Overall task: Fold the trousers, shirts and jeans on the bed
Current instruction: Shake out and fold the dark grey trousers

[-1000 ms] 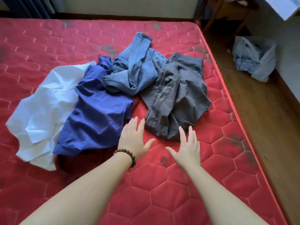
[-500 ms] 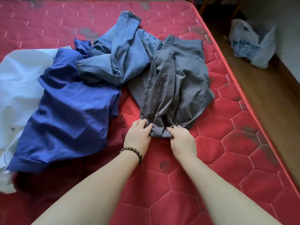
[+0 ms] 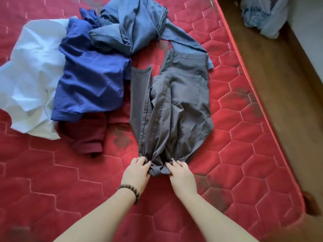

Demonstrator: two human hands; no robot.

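On the red quilted mattress [image 3: 244, 140], stitched in a hexagon pattern and marked with dark smudges, a pair of grey trousers [image 3: 176, 109] lies stretched lengthwise in the middle-right of the scene, its waistband and a back pocket at the far end and its fabric bunched together at the near end. Both hands hold that near end: the left hand [image 3: 137, 172], with a brown beaded bracelet [image 3: 129, 189] on its wrist, has its fingers curled round the left side of the gathered cloth, and the right hand [image 3: 181, 175] pinches the right side of it, fingertips pressed into the folds. The two hands sit close together, with only the bunched fabric between them. Beyond the trousers, at the far middle, a pair of light blue jeans [image 3: 132, 27] lies crumpled, one leg trailing to the right until its end touches the far edge of the trousers. To the left of the trousers a dark blue shirt [image 3: 90, 81] lies rumpled, partly under the jeans and overlapping a white shirt [image 3: 31, 81] spread at the far left. A dark red garment [image 3: 85, 137] pokes out from beneath the near edge of the blue shirt. Past the right edge of the mattress is a wooden floor [image 3: 288, 105], where a pale plastic bag [image 3: 264, 14] rests at the far right.
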